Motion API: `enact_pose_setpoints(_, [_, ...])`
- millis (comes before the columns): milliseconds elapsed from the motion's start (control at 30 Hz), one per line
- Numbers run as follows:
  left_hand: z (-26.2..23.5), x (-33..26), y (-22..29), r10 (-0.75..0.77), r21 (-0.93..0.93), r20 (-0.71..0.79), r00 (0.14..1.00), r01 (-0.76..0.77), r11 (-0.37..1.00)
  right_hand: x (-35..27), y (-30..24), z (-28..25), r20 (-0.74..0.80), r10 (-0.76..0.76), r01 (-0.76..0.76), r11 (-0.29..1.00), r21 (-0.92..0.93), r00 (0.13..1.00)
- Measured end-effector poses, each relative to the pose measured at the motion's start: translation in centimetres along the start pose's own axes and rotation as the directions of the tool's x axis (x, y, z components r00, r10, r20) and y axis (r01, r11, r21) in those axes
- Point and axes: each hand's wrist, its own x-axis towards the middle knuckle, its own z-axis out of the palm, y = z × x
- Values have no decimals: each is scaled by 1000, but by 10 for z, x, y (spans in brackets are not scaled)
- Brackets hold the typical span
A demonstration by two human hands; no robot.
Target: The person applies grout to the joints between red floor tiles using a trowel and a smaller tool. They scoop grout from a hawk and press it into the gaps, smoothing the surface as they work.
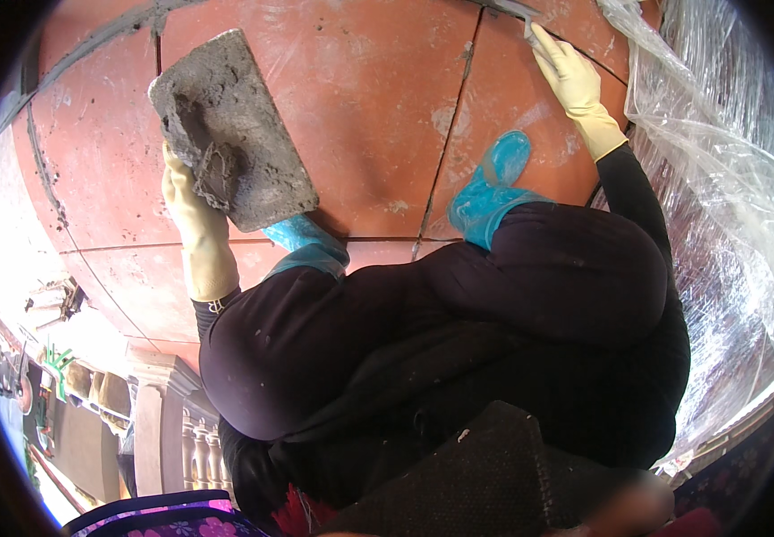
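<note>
My left hand (192, 219), in a cream rubber glove, grips the left edge of a flat rectangular mortar board (275, 170). Wet grey mortar (217, 174) lies heaped on that board near my fingers. Far off at the upper right, my right hand (573, 85), gloved alike, is closed on a narrow metal trowel (519, 9). The trowel's tip end is cut off by the picture's upper edge, close to a grey-filled joint. Large reddish-orange tiles (369, 107) spread beneath both hands, with dark open joints between several of them.
Blue rubber boots (492, 192) on my feet stand on the tiles between my hands. Crumpled clear plastic sheeting (714, 143) hangs along the right side. Grey mortar fills joints (92, 40) at the upper left. A pale balustrade (201, 452) and post (159, 403) show at lower left.
</note>
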Motion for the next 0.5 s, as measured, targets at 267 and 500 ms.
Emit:
enact_pose_setpoints(267, [0, 0, -2, 9, -35, 19, 1000, -8, 999, -1, 1, 3, 17, 4, -2, 997, -79, 1000])
enact_pose_setpoints(500, [-7, 0, -5, 3, -59, 27, 1000, -1, 998, -2, 0, 4, 49, -13, 19, 991, -135, 999])
